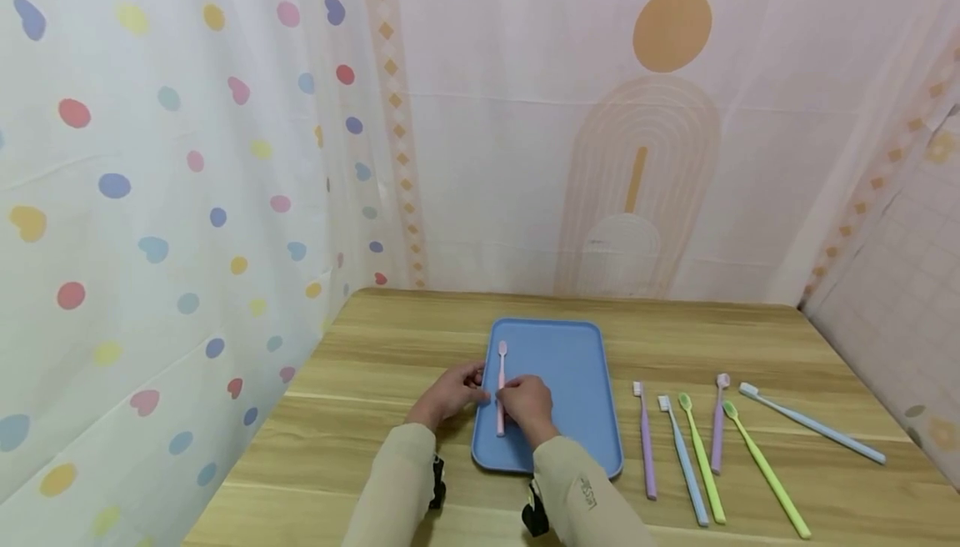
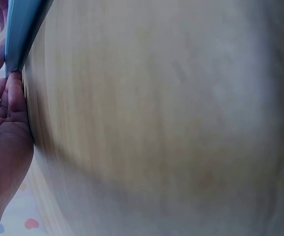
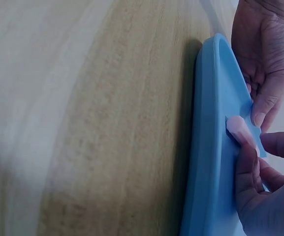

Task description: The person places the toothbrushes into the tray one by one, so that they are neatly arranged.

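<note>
A pink toothbrush point(image 1: 502, 376) lies lengthwise along the left side of a blue tray point(image 1: 570, 388), its head toward the far end. My right hand point(image 1: 528, 405) pinches its handle between thumb and fingers; the pink handle end point(image 3: 237, 127) pokes out beside the fingertips in the right wrist view. At the tray's left edge, my left hand point(image 1: 453, 393) holds the rim, thumb over the top and fingers against the outer side. The left wrist view shows those fingers point(image 2: 16, 96) right at the tray's edge point(image 2: 19, 34), low by the wooden table.
Right of the tray lie several loose toothbrushes: a purple one point(image 1: 647, 447), a blue one point(image 1: 684, 464), a green one point(image 1: 702, 464), another purple point(image 1: 717, 430), another green point(image 1: 768, 472) and another blue point(image 1: 817, 426). Patterned curtains point(image 1: 487, 155) hang behind the wooden table point(image 1: 420, 326).
</note>
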`<action>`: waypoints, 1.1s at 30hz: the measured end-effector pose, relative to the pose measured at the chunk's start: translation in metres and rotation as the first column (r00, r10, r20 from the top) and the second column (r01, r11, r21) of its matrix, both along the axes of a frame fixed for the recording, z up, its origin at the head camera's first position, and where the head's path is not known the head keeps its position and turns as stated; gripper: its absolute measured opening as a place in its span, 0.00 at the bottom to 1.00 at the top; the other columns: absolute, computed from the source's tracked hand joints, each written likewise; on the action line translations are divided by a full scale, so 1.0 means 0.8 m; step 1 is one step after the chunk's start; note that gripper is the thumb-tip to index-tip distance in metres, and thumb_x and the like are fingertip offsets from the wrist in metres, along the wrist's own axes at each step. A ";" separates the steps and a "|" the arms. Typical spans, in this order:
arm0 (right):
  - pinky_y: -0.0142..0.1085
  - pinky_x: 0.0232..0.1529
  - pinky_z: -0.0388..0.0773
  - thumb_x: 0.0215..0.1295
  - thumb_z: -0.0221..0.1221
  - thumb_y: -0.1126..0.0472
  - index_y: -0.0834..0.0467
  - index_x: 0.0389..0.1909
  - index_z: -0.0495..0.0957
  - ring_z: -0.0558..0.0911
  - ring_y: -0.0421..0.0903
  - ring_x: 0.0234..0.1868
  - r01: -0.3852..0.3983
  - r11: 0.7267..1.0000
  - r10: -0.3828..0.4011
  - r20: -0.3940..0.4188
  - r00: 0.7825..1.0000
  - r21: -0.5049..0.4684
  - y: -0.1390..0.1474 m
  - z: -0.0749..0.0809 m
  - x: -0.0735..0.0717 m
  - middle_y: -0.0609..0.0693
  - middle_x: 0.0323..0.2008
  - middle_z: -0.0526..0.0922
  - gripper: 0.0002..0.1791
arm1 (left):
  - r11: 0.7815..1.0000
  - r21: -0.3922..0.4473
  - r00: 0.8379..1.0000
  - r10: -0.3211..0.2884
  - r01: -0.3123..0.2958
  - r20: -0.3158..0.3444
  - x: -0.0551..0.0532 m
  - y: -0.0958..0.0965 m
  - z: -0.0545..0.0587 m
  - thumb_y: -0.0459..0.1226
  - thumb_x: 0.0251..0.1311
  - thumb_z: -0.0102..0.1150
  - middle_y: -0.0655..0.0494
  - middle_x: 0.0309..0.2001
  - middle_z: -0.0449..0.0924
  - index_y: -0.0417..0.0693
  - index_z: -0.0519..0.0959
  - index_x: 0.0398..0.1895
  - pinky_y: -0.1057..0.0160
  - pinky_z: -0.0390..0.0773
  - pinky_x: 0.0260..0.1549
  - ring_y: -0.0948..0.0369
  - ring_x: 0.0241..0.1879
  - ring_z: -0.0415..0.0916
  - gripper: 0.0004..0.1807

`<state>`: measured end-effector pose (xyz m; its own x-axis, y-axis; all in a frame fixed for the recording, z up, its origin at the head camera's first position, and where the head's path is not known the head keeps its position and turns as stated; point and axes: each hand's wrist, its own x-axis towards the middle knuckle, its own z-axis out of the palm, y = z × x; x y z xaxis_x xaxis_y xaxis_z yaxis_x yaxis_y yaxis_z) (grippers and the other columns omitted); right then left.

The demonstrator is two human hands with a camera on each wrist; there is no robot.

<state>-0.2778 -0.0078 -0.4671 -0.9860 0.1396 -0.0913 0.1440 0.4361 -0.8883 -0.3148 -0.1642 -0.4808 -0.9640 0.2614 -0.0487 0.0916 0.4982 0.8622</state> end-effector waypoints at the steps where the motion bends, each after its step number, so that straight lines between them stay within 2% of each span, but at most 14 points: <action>1: 0.34 0.21 0.76 0.58 0.64 0.66 0.66 0.35 0.85 0.78 0.41 0.17 -0.009 1.000 0.009 -0.001 1.000 -0.008 0.001 0.000 0.000 0.51 0.21 0.81 0.07 | 1.000 -0.003 1.000 0.002 -0.002 0.000 -0.001 0.000 0.000 0.26 0.57 0.65 0.49 0.41 0.74 0.34 0.72 0.65 0.61 0.70 0.40 0.56 0.39 0.69 0.30; 14: 0.33 0.24 0.71 0.61 0.63 0.65 0.68 0.42 0.82 0.75 0.42 0.19 -0.135 0.989 0.137 0.022 0.990 -0.059 0.017 0.005 0.001 0.50 0.17 0.76 0.12 | 1.000 -0.019 1.000 0.017 -0.017 -0.006 -0.002 -0.002 -0.001 0.26 0.57 0.65 0.50 0.40 0.74 0.36 0.73 0.64 0.60 0.70 0.40 0.56 0.39 0.69 0.29; 22: 0.35 0.27 0.75 0.64 0.63 0.63 0.67 0.50 0.80 0.77 0.44 0.23 -0.167 0.983 0.173 0.079 0.982 -0.083 0.031 0.005 -0.006 0.54 0.25 0.79 0.17 | 1.000 -0.023 1.000 0.007 -0.007 0.011 -0.003 -0.002 -0.001 0.27 0.59 0.65 0.50 0.41 0.73 0.36 0.73 0.65 0.59 0.69 0.42 0.55 0.40 0.68 0.29; 33: 0.37 0.30 0.80 0.65 0.63 0.64 0.68 0.52 0.80 0.79 0.44 0.26 -0.201 0.974 0.205 0.031 0.978 -0.104 0.054 0.019 -0.004 0.56 0.33 0.81 0.17 | 1.000 -0.015 1.000 -0.001 0.001 0.022 -0.002 -0.003 0.000 0.28 0.60 0.65 0.50 0.42 0.72 0.38 0.71 0.67 0.59 0.68 0.41 0.55 0.41 0.67 0.30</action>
